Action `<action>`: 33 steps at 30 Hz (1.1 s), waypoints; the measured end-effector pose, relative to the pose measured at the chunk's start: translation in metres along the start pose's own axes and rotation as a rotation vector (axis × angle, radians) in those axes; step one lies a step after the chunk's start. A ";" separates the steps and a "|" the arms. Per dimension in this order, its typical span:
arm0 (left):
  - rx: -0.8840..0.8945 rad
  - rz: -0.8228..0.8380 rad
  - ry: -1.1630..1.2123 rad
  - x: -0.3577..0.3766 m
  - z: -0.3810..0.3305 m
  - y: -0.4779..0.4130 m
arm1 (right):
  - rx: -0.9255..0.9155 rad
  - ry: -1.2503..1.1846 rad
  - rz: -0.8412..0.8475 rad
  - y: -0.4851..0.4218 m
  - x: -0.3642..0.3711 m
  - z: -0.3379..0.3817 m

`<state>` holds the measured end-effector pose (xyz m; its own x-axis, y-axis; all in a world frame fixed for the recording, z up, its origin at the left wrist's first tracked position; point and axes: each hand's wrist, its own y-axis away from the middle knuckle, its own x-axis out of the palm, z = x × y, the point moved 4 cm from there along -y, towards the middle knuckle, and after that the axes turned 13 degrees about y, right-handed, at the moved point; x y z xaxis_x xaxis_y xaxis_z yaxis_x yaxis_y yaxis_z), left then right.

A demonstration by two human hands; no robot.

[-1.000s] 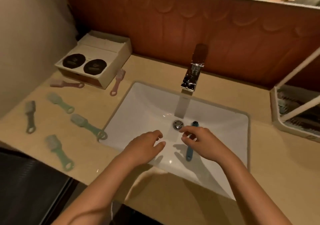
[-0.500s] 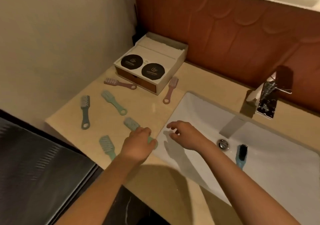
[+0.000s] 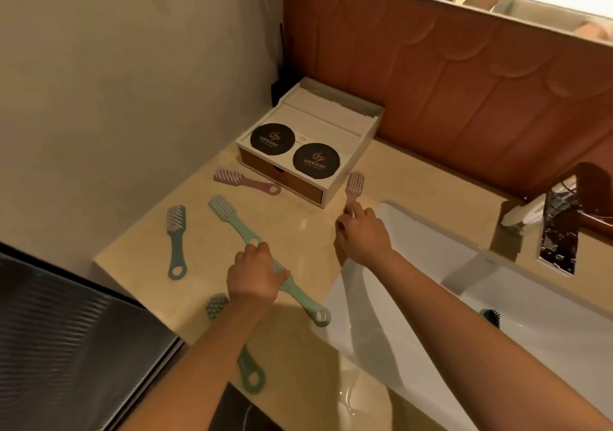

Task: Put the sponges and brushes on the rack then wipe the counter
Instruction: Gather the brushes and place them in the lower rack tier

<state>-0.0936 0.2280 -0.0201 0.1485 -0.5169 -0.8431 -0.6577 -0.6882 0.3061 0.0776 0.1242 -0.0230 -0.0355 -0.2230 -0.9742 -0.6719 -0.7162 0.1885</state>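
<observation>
Several small brushes lie on the beige counter (image 3: 308, 228) left of the sink. My left hand (image 3: 253, 273) curls over the head of a mint brush (image 3: 306, 303) whose ring handle points toward me. My right hand (image 3: 363, 235) pinches the handle end of a pink brush (image 3: 354, 183) beside the box. Another mint brush (image 3: 232, 220), a grey-green brush (image 3: 175, 241), a second pink brush (image 3: 245, 181) and a green brush (image 3: 247, 366) partly under my left forearm lie loose. A dark blue brush (image 3: 491, 318) sits in the sink. No rack is in view.
A white box (image 3: 345, 181) with two black round discs on top stands against the back wall. The white sink basin (image 3: 414, 248) and chrome faucet (image 3: 560, 231) are on the right. A dark surface (image 3: 66, 347) lies below the counter's left front edge.
The view swung left from the sink to the counter. My right hand left the blue brush and reached the pink brush by the box. My left hand closed over a mint brush.
</observation>
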 end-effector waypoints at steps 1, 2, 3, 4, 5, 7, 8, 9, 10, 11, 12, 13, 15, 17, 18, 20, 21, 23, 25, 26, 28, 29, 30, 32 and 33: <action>-0.007 0.007 0.017 0.000 0.001 -0.002 | 0.022 -0.019 -0.042 0.002 0.000 -0.003; -0.011 0.010 0.032 0.001 0.001 -0.003 | 0.042 -0.044 -0.066 0.005 0.000 -0.005; -0.009 0.009 0.043 0.001 0.002 -0.004 | 0.061 -0.073 -0.081 0.008 0.002 -0.007; 0.000 0.001 0.050 0.002 0.002 -0.003 | 0.085 -0.114 -0.096 0.012 0.004 -0.010; 0.016 -0.014 0.056 0.002 0.002 -0.002 | 0.117 -0.168 -0.112 0.015 0.007 -0.012; 0.048 -0.056 0.081 0.004 0.003 0.000 | 0.199 -0.311 -0.139 0.021 0.013 -0.017; 0.063 -0.081 0.102 0.005 0.004 0.002 | 0.243 -0.395 -0.144 0.022 0.016 -0.018; 0.077 -0.101 0.125 0.006 0.005 0.003 | 0.297 -0.483 -0.138 0.022 0.019 -0.020; 0.085 -0.112 0.152 0.006 0.006 0.004 | 0.357 -0.578 -0.119 0.022 0.022 -0.022; 0.086 -0.116 0.184 0.007 0.006 0.005 | 0.417 -0.683 -0.097 0.022 0.024 -0.023; 0.082 -0.116 0.220 0.007 0.007 0.006 | 0.467 -0.788 -0.064 0.021 0.026 -0.024; 0.081 -0.119 0.256 0.007 0.007 0.007 | 0.510 -0.883 -0.022 0.022 0.027 -0.025; 0.083 -0.128 0.310 0.007 0.007 0.008 | 0.579 -1.033 0.086 0.027 0.031 -0.025; 0.079 -0.139 0.333 0.008 0.009 0.010 | 0.582 -1.193 0.159 0.040 0.036 -0.023; 0.076 -0.141 0.336 0.009 0.010 0.011 | 0.559 -1.257 0.183 0.049 0.036 -0.022; 0.066 -0.126 0.315 0.011 0.012 0.013 | 0.494 -1.322 0.234 0.070 0.037 -0.019; 0.057 -0.108 0.276 0.012 0.012 0.015 | 0.460 -1.352 0.253 0.081 0.038 -0.018; 0.045 -0.070 0.140 0.014 0.013 0.017 | 0.408 -1.420 0.292 0.099 0.042 -0.014; 0.042 -0.038 0.026 0.015 0.011 0.018 | 0.374 -1.407 0.317 0.113 0.047 -0.006; 0.035 -0.022 0.000 0.015 0.010 0.018 | 0.369 -1.368 0.326 0.119 0.050 -0.002; 0.016 0.005 -0.016 0.016 0.008 0.019 | 0.362 -1.297 0.337 0.128 0.052 0.008; 0.013 0.010 -0.023 0.016 0.006 0.019 | 0.354 -1.261 0.331 0.130 0.051 0.012; 0.013 0.015 -0.030 0.017 0.005 0.020 | 0.343 -1.227 0.316 0.130 0.050 0.015; 0.022 0.015 -0.033 0.018 0.002 0.024 | 0.325 -1.162 0.268 0.130 0.048 0.017; 0.029 0.009 -0.025 0.019 0.001 0.026 | 0.310 -1.131 0.250 0.131 0.046 0.017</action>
<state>-0.1084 0.2005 -0.0284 0.1237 -0.5098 -0.8514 -0.6803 -0.6681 0.3013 -0.0242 0.0314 -0.0456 -0.7159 0.4857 -0.5016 -0.6981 -0.5113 0.5013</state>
